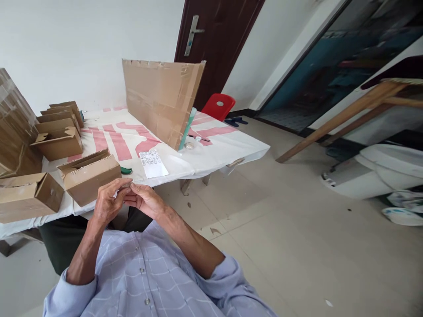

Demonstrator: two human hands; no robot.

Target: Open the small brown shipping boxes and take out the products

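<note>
My left hand (110, 200) and my right hand (145, 200) meet in front of my chest, just off the table's near edge. The fingertips of both are pinched together around something too small to make out. Close behind them lie a dark green curved object (126, 170) and a white sheet (153, 164) with small printed or drawn shapes. Left of my hands stands a small open cardboard box (94, 178), with another cardboard box (28, 196) beside it at the table's left edge.
The table (211, 163) has a white cloth with red markings. A large cardboard panel (161, 99) stands upright on it. Several small boxes (59, 141) line the left, beside a big taped carton (15, 127). A red chair (218, 106) and white bucket (380, 169) stand beyond.
</note>
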